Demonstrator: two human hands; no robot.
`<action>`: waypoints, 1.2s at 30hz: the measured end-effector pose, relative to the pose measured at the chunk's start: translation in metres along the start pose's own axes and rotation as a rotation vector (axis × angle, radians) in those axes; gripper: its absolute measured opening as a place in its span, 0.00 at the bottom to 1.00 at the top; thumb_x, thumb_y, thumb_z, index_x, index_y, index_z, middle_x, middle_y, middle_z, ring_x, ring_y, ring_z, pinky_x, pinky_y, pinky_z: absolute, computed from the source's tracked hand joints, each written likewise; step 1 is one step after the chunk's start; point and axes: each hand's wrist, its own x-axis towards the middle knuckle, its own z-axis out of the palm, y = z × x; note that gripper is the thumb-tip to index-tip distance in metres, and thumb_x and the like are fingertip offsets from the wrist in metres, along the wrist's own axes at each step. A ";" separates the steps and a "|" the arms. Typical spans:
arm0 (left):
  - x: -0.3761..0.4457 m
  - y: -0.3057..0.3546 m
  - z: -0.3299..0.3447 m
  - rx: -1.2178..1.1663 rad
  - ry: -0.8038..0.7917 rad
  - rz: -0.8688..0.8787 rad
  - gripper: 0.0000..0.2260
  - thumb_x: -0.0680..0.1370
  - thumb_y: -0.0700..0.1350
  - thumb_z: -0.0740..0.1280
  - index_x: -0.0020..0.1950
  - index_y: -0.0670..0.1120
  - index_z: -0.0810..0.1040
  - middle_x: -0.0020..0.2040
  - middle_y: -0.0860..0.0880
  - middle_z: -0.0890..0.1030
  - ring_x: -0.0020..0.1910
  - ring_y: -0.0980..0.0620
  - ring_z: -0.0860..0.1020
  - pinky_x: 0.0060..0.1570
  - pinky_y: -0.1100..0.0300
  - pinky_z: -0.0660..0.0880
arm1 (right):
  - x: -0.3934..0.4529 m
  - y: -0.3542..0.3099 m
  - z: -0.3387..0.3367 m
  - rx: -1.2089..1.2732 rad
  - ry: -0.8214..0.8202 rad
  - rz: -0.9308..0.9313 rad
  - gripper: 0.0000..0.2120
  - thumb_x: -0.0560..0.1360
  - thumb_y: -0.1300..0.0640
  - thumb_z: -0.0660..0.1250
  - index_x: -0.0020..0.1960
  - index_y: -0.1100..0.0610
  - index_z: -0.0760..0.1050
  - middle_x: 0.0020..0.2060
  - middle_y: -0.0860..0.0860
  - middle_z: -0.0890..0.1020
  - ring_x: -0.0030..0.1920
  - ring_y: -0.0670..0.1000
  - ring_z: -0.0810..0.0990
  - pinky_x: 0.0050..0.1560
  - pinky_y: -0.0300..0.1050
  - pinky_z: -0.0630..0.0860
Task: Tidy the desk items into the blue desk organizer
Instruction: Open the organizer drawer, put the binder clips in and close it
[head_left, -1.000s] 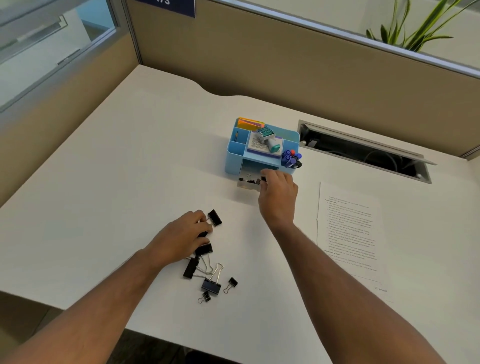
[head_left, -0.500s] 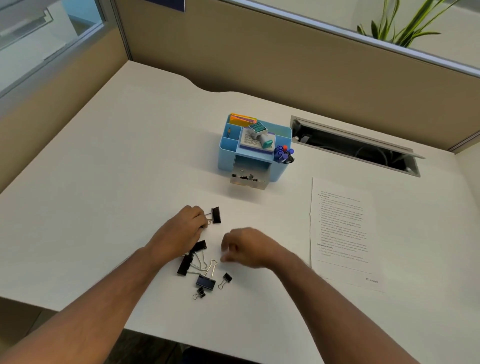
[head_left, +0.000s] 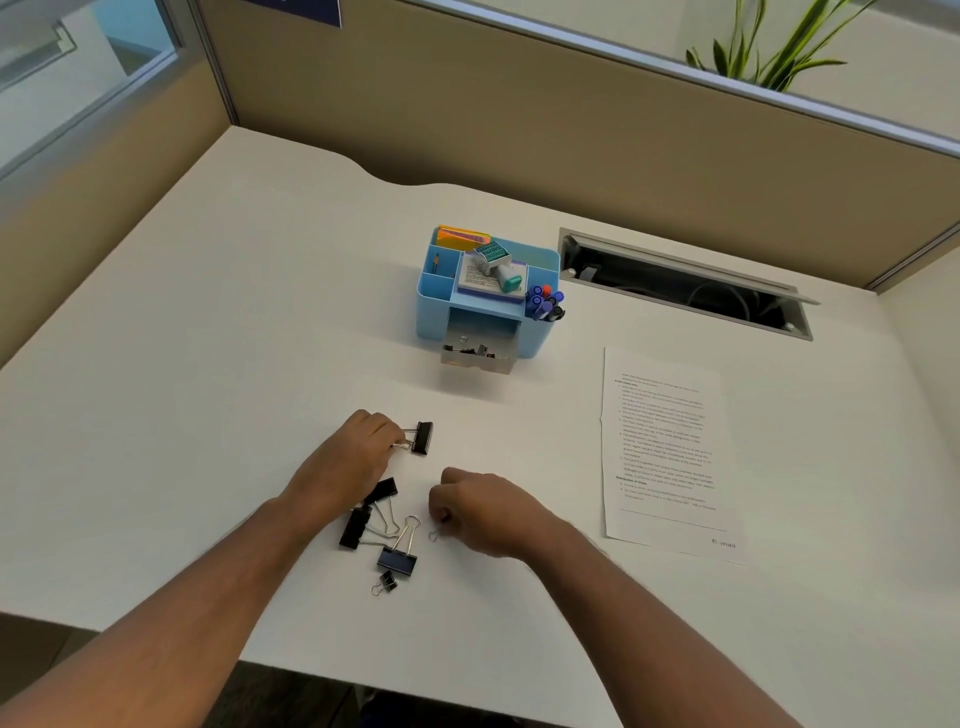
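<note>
- Now the right hand (head_left: 485, 512) is back near the clip pile, well apart from the blue desk organizer (head_left: 485, 296); 1.0 s ago it was at the organizer's drawer (head_left: 478, 353), i.e. one delivery looks complete.
- Right hand grip: fingers curled and pressed together over a small clip (head_left: 435, 535), of which only a wire loop shows below the knuckles. Looks like a pinch on it; the contact itself is hidden.
- Left hand (head_left: 350, 462), nearer the camera than the organizer and left of its drawer: thumb and fingers pinch the wire handles of a black binder clip (head_left: 422, 437). Clip body points toward the organizer; I cannot tell whether it is lifted or on the desk (head_left: 208, 364). Approx. same pose as 1.0 s ago.
- Drawer: pulled out at the organizer's front, several clips already inside.
- Loose clips (head_left: 384, 530): four lie between the two forearms, on the camera side of the organizer, incl. one small one closest to the desk edge.
- Organizer top: stamp, pad, pens, sticky notes already stowed.
- Printed sheet (head_left: 665, 447): flat, right of the organizer, untouched.
- Judgement: task mid-cycle, approx. half the clips left. Next move needs a firm pinch on the small clip, then carry to the drawer.
</note>
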 end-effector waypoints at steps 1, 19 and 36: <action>-0.001 -0.001 0.000 -0.003 -0.006 -0.001 0.11 0.71 0.32 0.73 0.50 0.44 0.79 0.45 0.49 0.79 0.43 0.49 0.74 0.45 0.60 0.72 | -0.001 0.003 0.001 -0.011 0.039 0.013 0.03 0.77 0.59 0.67 0.51 0.55 0.76 0.49 0.51 0.75 0.38 0.56 0.74 0.39 0.48 0.73; -0.021 -0.001 -0.009 -0.116 -0.027 -0.051 0.21 0.75 0.32 0.70 0.66 0.45 0.74 0.53 0.49 0.77 0.50 0.51 0.73 0.52 0.61 0.71 | 0.002 0.023 -0.008 0.233 0.467 0.354 0.02 0.77 0.60 0.67 0.47 0.55 0.75 0.44 0.49 0.76 0.41 0.52 0.76 0.44 0.48 0.75; 0.077 0.044 -0.035 -0.312 0.181 -0.200 0.17 0.78 0.35 0.67 0.67 0.44 0.75 0.56 0.46 0.77 0.56 0.50 0.74 0.55 0.60 0.74 | 0.056 0.027 -0.098 0.322 0.877 0.671 0.07 0.81 0.62 0.64 0.56 0.56 0.79 0.50 0.52 0.80 0.46 0.47 0.75 0.46 0.36 0.70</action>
